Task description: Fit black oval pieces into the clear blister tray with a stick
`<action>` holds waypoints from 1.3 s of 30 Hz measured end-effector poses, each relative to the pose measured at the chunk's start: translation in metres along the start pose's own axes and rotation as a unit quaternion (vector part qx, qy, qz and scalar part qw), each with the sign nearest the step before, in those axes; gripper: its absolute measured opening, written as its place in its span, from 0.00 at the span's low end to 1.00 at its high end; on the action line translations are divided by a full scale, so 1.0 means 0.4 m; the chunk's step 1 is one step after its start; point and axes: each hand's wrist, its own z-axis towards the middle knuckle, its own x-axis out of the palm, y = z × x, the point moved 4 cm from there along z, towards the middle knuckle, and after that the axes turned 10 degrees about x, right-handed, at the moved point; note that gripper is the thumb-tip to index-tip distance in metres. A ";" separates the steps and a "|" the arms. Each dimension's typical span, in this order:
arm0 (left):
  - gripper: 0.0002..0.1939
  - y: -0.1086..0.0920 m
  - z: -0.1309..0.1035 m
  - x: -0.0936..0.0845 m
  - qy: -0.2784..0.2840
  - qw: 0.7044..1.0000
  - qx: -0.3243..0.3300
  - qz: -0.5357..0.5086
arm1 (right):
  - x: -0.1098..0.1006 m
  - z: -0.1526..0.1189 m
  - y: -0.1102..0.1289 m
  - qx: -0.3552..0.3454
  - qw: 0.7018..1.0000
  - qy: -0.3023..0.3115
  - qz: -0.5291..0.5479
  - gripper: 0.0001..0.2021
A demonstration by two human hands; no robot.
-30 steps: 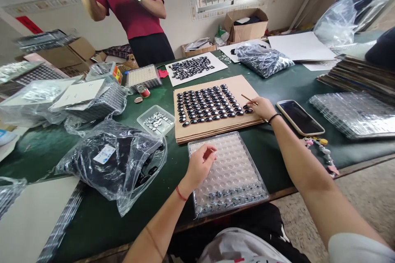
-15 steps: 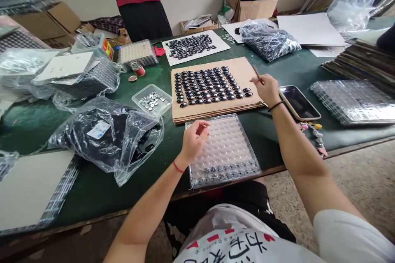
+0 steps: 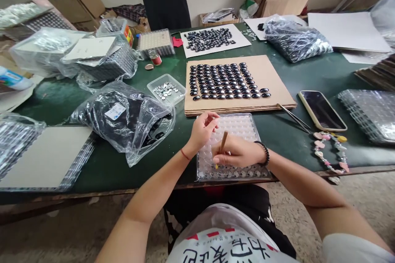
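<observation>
In front of me on the table lies a clear plastic tray [image 3: 247, 122] with rows of round pockets; small round pieces sit in the rows nearest me. My right hand [image 3: 240, 152] is closed around a thin wooden stick [image 3: 224, 141], whose yellowish lower tip points down at the tray's near rows. Over the tray's far left part, my left hand [image 3: 202, 130] has its thumb and fingers pressed together; whatever they may hold is hidden. Just beyond the tray, glossy black oval pieces [image 3: 220, 82] stand in rows on a stack of brown boards [image 3: 271, 70].
A plastic box [image 3: 176, 95] of small metal parts and a bag of black pieces [image 3: 123, 119] lie left. Tweezers [image 3: 293, 116], a phone [image 3: 322, 110] and a bead bracelet [image 3: 319, 144] lie right. Behind the table stands another person [image 3: 165, 4].
My right hand has come from the right edge of the brown boards down to the tray, carrying the stick. My left hand stays by the tray. The view has shifted left.
</observation>
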 end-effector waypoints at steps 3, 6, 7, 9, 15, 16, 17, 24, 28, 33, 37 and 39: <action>0.06 0.001 0.001 0.001 -0.004 1.000 -0.010 -0.012 | 0.024 0.005 -0.004 0.009 0.998 0.004 -0.055 0.11; 0.08 -0.006 -0.001 0.002 0.004 1.000 -0.013 -0.014 | 0.015 0.006 -0.013 0.025 0.999 -0.019 -0.005 0.13; 0.10 -0.009 -0.001 0.002 0.010 1.000 -0.014 -0.018 | 0.004 0.005 -0.018 0.034 0.998 -0.046 0.027 0.13; 0.12 -0.015 -0.003 0.002 0.025 0.999 -0.015 -0.026 | -0.026 0.000 -0.033 0.053 0.987 -0.134 0.064 0.14; 0.16 -0.033 -0.002 0.007 0.122 0.986 0.034 0.108 | -0.086 -0.023 -0.087 0.093 0.938 -0.332 -0.032 0.12; 0.15 -0.036 -0.001 0.007 0.131 0.977 0.053 0.157 | -0.088 -0.025 -0.095 0.099 0.933 -0.342 -0.048 0.12; 0.14 -0.040 0.000 0.006 0.133 0.966 0.075 0.208 | -0.089 -0.027 -0.101 0.103 0.929 -0.350 -0.066 0.11; 0.15 -0.038 0.002 -0.003 0.117 0.941 0.079 0.306 | -0.087 -0.033 -0.111 0.088 0.904 -0.395 -0.138 0.11; 0.14 -0.034 0.001 -0.012 0.066 0.980 0.036 0.186 | -0.093 -0.044 -0.112 0.061 0.887 -0.448 -0.095 0.09; 0.13 -0.029 0.006 -0.028 -0.022 0.998 0.008 0.050 | -0.094 -0.053 -0.115 0.064 0.873 -0.479 -0.068 0.09; 0.12 -0.029 0.007 -0.019 -0.011 0.996 -0.049 -0.080 | -0.099 -0.057 -0.116 0.060 0.859 -0.508 -0.016 0.09; 0.17 -0.027 0.004 -0.007 0.022 0.988 -0.085 -0.126 | -0.098 -0.056 -0.117 0.056 0.858 -0.510 0.014 0.09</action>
